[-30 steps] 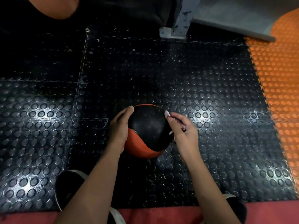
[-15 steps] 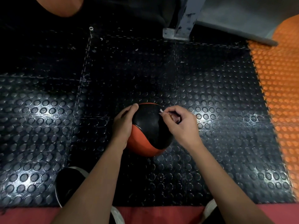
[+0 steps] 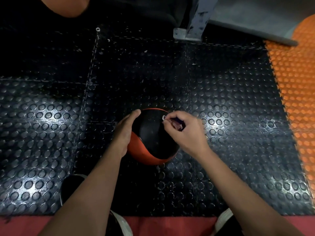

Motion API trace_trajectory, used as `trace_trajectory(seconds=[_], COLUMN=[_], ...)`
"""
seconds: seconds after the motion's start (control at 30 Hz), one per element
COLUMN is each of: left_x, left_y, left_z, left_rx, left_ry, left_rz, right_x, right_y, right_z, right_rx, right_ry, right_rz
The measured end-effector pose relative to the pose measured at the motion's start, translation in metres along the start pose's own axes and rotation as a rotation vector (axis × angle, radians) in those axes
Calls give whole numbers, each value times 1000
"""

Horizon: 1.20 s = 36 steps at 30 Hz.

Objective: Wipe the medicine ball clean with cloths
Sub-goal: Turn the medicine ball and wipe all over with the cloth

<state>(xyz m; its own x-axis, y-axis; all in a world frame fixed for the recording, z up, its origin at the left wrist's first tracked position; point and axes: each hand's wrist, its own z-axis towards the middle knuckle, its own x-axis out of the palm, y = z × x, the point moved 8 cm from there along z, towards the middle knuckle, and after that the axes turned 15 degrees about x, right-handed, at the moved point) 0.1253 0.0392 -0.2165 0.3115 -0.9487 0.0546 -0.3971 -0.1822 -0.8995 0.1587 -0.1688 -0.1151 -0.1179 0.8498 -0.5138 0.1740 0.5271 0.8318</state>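
Underfoot, floor: black studded rubber floor tiles (image 3: 221,92) fill most of the view; orange studded tiles (image 3: 296,92) run down the right side; a red strip (image 3: 153,223) crosses the near edge
Far edge: a grey metal post foot (image 3: 187,34) stands on the black tiles; a grey slab (image 3: 252,16) lies beside it
Ball: the medicine ball (image 3: 151,133), black with an orange band, sits on the black tiles between both hands
Left hand (image 3: 123,133): grip released; flat, straight fingers press against the ball's left side, thumb over the top
Right hand (image 3: 185,132): grip clenched on a small pale scrap (image 3: 163,118), pinched at the fingertips and touching the ball's upper right; too small to tell if it is cloth
Shoes: a dark shoe (image 3: 71,188) lower left; a pale shoe edge (image 3: 224,218) lower right
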Motion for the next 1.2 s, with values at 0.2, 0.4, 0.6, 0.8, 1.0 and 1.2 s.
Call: trace_trajectory(seconds=[0.2,0.4,0.6,0.8,1.0,1.2], left_x=[0,4,6,7,9,13], left_y=[1,-3,-3,-5,-7,-7], left_z=[4,4,5,9,12,11], left_rx=[7,27,30,37,40,20], left_ry=[-7,-9,-16,0,-7,12], left_rz=[-14,-11,-10,8,-4,18], right_x=[-5,-6,-6,11,21,9], right_y=[-2,0,0,17,31,21], right_z=[-1,4,9,3,-6,5], right_rx=[47,67,52,-79,-167,-75], right_ry=[-17,-42,-84,-13,13,-85], right_rz=[-9,24,-22,-97,-134,-119])
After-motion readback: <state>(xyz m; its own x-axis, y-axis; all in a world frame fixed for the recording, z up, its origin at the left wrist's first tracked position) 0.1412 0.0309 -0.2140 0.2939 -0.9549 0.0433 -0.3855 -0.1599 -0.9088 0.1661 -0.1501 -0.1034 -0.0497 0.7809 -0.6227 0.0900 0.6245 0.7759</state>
